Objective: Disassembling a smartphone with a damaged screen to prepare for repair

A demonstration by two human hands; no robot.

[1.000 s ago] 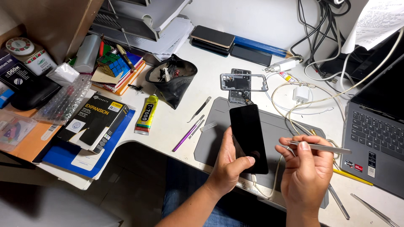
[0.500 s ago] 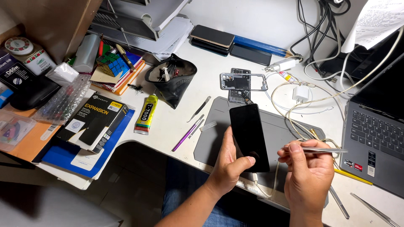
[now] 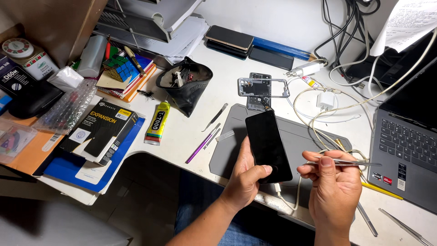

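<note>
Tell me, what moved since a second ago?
Not much. The right hand lifted slightly and levelled the metal tweezers, tips pointing right toward the laptop. The left hand keeps holding the black phone screen over the grey mat. Everything else on the desk stayed put.

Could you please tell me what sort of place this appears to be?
Probably a phone-repair desk: the left hand holds a black phone screen, the right hand tweezers, beside a stripped phone frame.
</note>
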